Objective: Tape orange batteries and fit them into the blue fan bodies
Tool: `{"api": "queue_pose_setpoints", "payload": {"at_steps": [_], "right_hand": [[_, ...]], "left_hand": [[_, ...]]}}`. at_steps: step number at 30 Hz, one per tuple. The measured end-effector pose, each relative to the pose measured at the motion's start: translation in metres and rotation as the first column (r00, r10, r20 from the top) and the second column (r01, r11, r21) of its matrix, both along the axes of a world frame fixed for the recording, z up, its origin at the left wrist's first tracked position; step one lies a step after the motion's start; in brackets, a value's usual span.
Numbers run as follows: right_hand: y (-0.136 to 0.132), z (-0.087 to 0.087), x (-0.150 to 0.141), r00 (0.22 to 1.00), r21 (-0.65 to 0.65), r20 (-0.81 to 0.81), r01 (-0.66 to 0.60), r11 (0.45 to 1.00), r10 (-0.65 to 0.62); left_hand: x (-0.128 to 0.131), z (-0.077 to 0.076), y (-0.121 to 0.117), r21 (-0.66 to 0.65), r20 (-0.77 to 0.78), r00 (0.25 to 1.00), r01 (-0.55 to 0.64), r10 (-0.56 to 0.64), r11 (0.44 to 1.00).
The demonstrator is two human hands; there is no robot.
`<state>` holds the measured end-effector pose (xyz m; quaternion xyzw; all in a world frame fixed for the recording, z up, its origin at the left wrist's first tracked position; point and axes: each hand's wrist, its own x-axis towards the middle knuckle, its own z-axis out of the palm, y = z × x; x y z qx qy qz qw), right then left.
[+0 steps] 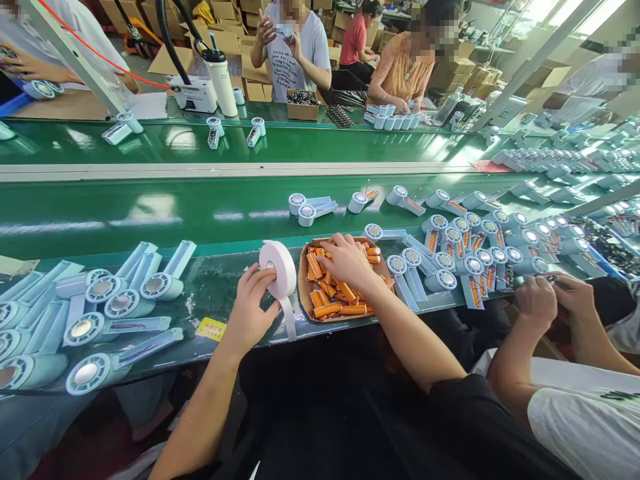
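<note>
My left hand (250, 303) grips a white roll of tape (280, 269) standing on edge at the bench front, with a loose strip hanging down from it. My right hand (347, 259) reaches into a shallow brown tray (302, 280) heaped with orange battery cells (330, 303); its fingers curl down among the cells, and whether they hold one is hidden. Pale blue handheld fan shells (120, 303) lie to the left of the tape, and more with orange cells fitted (465, 257) lie to the right of the tray.
A green conveyor belt (150, 207) runs behind the bench, carrying a few fan shells (307, 207). A co-worker's hands (553, 300) work close on my right. Other people sit across a second belt, beside cardboard boxes and a white bottle (220, 80).
</note>
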<state>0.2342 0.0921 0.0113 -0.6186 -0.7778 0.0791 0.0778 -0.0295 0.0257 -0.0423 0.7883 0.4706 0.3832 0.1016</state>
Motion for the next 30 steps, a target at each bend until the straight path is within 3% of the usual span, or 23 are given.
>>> {"api": "queue_pose_setpoints", "payload": {"at_steps": [2, 4, 6, 7, 9, 11, 13, 20, 27, 30], "right_hand": [[0.004, -0.003, 0.002, 0.999, -0.027, -0.048, -0.014, 1.0, 0.012], [0.005, -0.006, 0.006, 0.975, -0.058, -0.221, -0.016, 0.998, 0.003], [0.002, -0.008, 0.013, 0.849, -0.093, -0.526, 0.0, 0.996, -0.049], [0.0, -0.008, 0.017, 0.713, -0.106, -0.696, 0.013, 0.994, -0.084], [-0.008, -0.005, 0.026, 0.322, -0.122, -0.938, 0.036, 0.992, -0.127], [-0.019, 0.003, 0.033, -0.025, -0.154, -0.988, 0.035, 0.988, -0.153], [-0.032, 0.013, 0.038, -0.179, -0.199, -0.964, -0.001, 0.98, -0.196], [-0.06, 0.036, 0.045, -0.193, -0.295, -0.93, -0.114, 0.949, -0.312], [-0.088, 0.02, 0.031, -0.114, -0.399, -0.898, -0.193, 0.896, -0.424], [-0.094, 0.017, 0.035, -0.038, -0.361, -0.927, -0.18, 0.915, -0.374]], "left_hand": [[0.001, -0.001, -0.001, 0.019, -0.017, 1.0, -0.002, 0.002, 1.0], [0.002, -0.003, -0.003, 0.048, -0.031, 1.0, 0.0, 0.002, 0.999], [0.003, -0.004, -0.006, 0.069, -0.05, 0.999, 0.01, -0.006, 0.998], [0.004, -0.004, -0.008, 0.073, -0.064, 0.998, 0.02, -0.015, 0.997], [0.007, -0.002, -0.011, 0.076, -0.1, 0.994, 0.045, -0.037, 0.996], [0.01, 0.002, -0.014, 0.091, -0.139, 0.989, 0.07, -0.057, 0.993], [0.015, 0.007, -0.016, 0.118, -0.182, 0.98, 0.098, -0.075, 0.988], [0.029, 0.027, -0.017, 0.16, -0.28, 0.949, 0.196, -0.146, 0.967], [0.031, 0.028, -0.017, 0.128, -0.322, 0.933, 0.21, -0.159, 0.969], [0.029, 0.027, -0.018, 0.097, -0.326, 0.929, 0.217, -0.175, 0.971]]}}
